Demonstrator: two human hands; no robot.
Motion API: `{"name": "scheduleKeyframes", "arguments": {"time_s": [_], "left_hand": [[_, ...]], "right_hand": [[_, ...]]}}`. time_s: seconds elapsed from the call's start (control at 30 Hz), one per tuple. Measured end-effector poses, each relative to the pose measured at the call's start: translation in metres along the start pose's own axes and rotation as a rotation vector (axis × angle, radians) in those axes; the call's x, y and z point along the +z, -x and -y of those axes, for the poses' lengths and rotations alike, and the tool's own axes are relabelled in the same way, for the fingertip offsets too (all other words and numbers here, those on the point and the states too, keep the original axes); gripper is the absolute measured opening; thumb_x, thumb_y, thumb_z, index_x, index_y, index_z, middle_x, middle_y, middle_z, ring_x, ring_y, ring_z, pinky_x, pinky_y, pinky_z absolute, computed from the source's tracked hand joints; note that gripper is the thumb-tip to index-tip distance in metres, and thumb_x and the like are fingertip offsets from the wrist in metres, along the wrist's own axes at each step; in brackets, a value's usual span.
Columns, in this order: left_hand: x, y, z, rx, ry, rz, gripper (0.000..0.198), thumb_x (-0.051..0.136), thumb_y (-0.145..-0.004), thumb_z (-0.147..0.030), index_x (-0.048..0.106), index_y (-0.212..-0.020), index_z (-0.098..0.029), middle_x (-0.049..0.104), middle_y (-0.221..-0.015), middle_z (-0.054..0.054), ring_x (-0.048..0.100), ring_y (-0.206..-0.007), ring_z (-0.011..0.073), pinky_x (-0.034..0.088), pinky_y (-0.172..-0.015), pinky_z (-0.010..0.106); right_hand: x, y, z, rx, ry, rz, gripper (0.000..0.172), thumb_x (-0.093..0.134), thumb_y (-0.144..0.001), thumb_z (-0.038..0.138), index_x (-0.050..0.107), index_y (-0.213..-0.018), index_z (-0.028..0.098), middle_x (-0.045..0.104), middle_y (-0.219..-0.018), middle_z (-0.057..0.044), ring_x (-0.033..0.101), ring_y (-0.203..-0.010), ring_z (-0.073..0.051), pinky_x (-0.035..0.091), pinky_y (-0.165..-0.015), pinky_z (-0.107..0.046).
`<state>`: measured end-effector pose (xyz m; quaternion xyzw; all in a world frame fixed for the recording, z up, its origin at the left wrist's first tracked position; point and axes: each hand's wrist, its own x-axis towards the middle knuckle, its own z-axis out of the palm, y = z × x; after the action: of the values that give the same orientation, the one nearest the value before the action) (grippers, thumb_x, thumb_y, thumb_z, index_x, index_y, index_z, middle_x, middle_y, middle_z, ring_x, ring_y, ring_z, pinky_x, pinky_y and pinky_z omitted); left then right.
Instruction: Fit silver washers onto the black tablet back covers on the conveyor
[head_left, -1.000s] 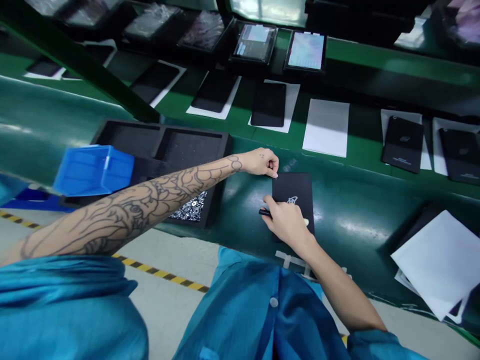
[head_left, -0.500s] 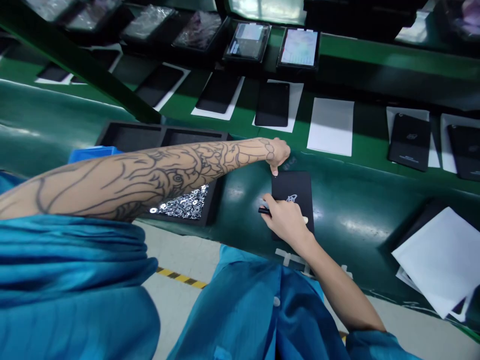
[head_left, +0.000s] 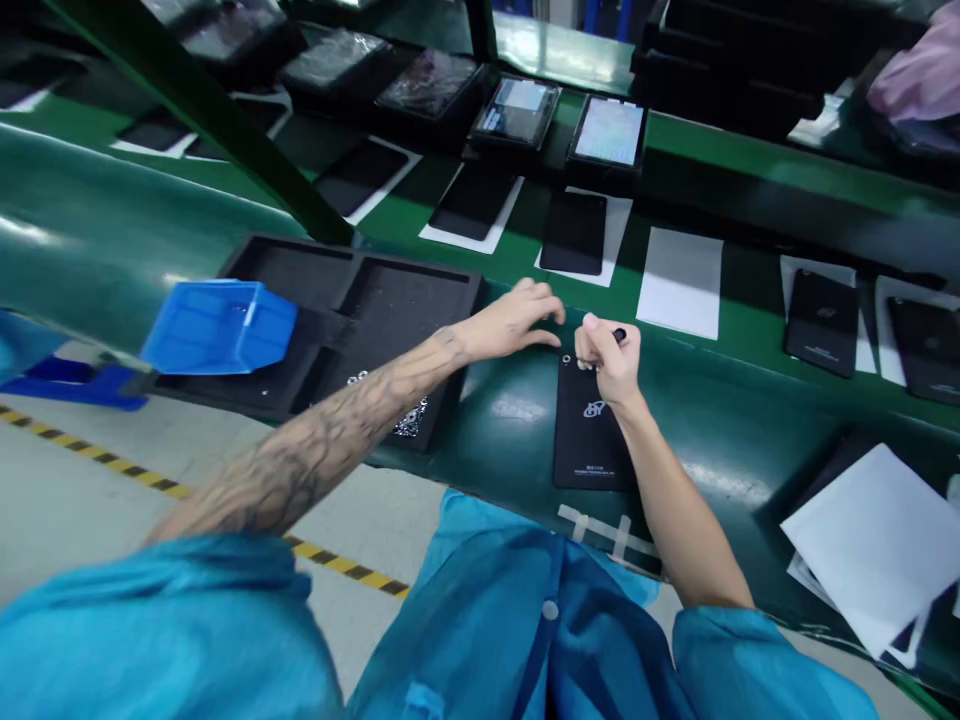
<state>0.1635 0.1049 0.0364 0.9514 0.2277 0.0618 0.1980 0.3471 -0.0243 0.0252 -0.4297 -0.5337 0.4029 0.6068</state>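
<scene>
— Where's the black tablet (head_left: 589, 440)?
— Face down on the green bench (head_left: 712, 430), near its front edge. The left hand (head_left: 517, 320) lies just beside its top corner, loosely curled and empty. The right hand (head_left: 611, 355) pinches a small dark tool (head_left: 619, 335) at the top edge.
— Which step?
— Working that top edge, I'd judge. Next calls for a steady tip and the tablet kept flat.

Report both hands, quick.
Left hand: open, by the top of the black panel.
Right hand: closed on a dark tool.

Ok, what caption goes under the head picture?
Right hand holds a dark tool at the top edge of a black tablet; left hand next to its corner.
</scene>
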Motion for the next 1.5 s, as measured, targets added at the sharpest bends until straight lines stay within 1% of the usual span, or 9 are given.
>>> {"name": "scheduleKeyframes", "arguments": {"time_s": [0.1, 0.2, 0.33, 0.5, 0.67, 0.9, 1.2, 1.33, 1.5], "left_hand": [[-0.010, 0.089, 0.008, -0.264, -0.014, -0.264, 0.028, 0.055, -0.109, -0.043, 0.067, -0.123, -0.021, 0.066, -0.113, 0.011, 0.056, -0.111, 0.0297, 0.045, -0.108, 0.047], [-0.010, 0.156, 0.020, -0.413, -0.020, -0.222, 0.034, 0.054, -0.107, -0.048, 0.068, -0.127, -0.025, 0.070, -0.121, 0.012, 0.061, -0.114, 0.0326, 0.048, -0.108, 0.050], [0.000, 0.193, 0.035, -0.464, 0.074, -0.103, 0.037, 0.053, -0.103, -0.055, 0.071, -0.123, -0.029, 0.076, -0.112, 0.010, 0.069, -0.105, 0.0326, 0.055, -0.094, 0.044], [0.004, 0.188, 0.037, -0.440, 0.080, -0.080, 0.034, 0.048, -0.105, -0.051, 0.071, -0.111, -0.027, 0.076, -0.106, 0.010, 0.070, -0.100, 0.0323, 0.057, -0.091, 0.045], [-0.001, 0.184, 0.034, -0.442, 0.109, -0.062, 0.038, 0.042, -0.106, -0.049, 0.072, -0.100, -0.027, 0.076, -0.109, 0.011, 0.071, -0.104, 0.0324, 0.057, -0.098, 0.048], [-0.013, 0.187, 0.031, -0.460, 0.125, -0.085, 0.037, 0.044, -0.107, -0.050, 0.074, -0.106, -0.029, 0.075, -0.113, 0.009, 0.074, -0.104, 0.0324, 0.059, -0.099, 0.049], [-0.024, 0.186, 0.016, -0.501, 0.129, -0.182, 0.019, 0.049, -0.101, -0.041, 0.056, -0.089, -0.027, 0.064, -0.105, 0.008, 0.067, -0.093, 0.0292, 0.057, -0.091, 0.047], [-0.011, 0.177, -0.008, -0.464, 0.259, -0.243, 0.015, 0.050, -0.095, -0.027, 0.042, -0.082, -0.026, 0.064, -0.100, 0.006, 0.063, -0.085, 0.0237, 0.055, -0.084, 0.041], [0.033, 0.151, -0.057, -0.380, 0.623, -0.170, 0.012, 0.053, -0.093, -0.019, 0.045, -0.086, -0.024, 0.065, -0.090, 0.001, 0.055, -0.070, 0.0158, 0.046, -0.067, 0.031]], "right_hand": [[0.014, -0.018, -0.021, -0.012, 0.017, -0.052, 0.073, 0.057, -0.104, 0.069, 0.027, -0.053, 0.027, 0.026, -0.051, 0.006, 0.030, -0.047, -0.011, 0.029, -0.050, -0.030], [0.021, -0.024, -0.032, 0.022, 0.035, -0.056, 0.076, 0.053, -0.103, 0.077, 0.021, -0.054, 0.028, 0.021, -0.049, 0.007, 0.025, -0.044, -0.010, 0.026, -0.046, -0.029], [0.024, -0.029, -0.035, 0.081, 0.002, -0.033, 0.076, 0.056, -0.100, 0.077, 0.022, -0.052, 0.028, 0.020, -0.046, 0.008, 0.024, -0.041, -0.009, 0.023, -0.044, -0.028], [0.027, -0.031, -0.038, 0.126, -0.030, 0.034, 0.074, 0.061, -0.101, 0.069, 0.025, -0.052, 0.028, 0.024, -0.046, 0.007, 0.026, -0.041, -0.009, 0.022, -0.044, -0.028], [0.030, -0.024, -0.042, 0.122, 0.048, -0.019, 0.073, 0.056, -0.105, 0.070, 0.024, -0.055, 0.028, 0.024, -0.048, 0.006, 0.025, -0.043, -0.010, 0.025, -0.044, -0.029], [0.032, -0.018, -0.047, 0.065, 0.076, -0.036, 0.070, 0.057, -0.107, 0.064, 0.028, -0.056, 0.026, 0.025, -0.050, 0.006, 0.028, -0.045, -0.010, 0.025, -0.048, -0.031], [0.038, -0.012, -0.048, 0.020, 0.105, -0.152, 0.067, 0.058, -0.107, 0.063, 0.030, -0.059, 0.026, 0.026, -0.053, 0.005, 0.029, -0.046, -0.011, 0.027, -0.049, -0.032], [0.037, -0.014, -0.049, 0.031, 0.140, -0.157, 0.069, 0.056, -0.108, 0.065, 0.029, -0.058, 0.026, 0.027, -0.051, 0.005, 0.030, -0.046, -0.011, 0.027, -0.049, -0.032], [0.039, -0.012, -0.056, -0.012, 0.096, -0.148, 0.071, 0.061, -0.105, 0.066, 0.031, -0.055, 0.025, 0.028, -0.050, 0.006, 0.029, -0.045, -0.009, 0.025, -0.048, -0.030]]}}
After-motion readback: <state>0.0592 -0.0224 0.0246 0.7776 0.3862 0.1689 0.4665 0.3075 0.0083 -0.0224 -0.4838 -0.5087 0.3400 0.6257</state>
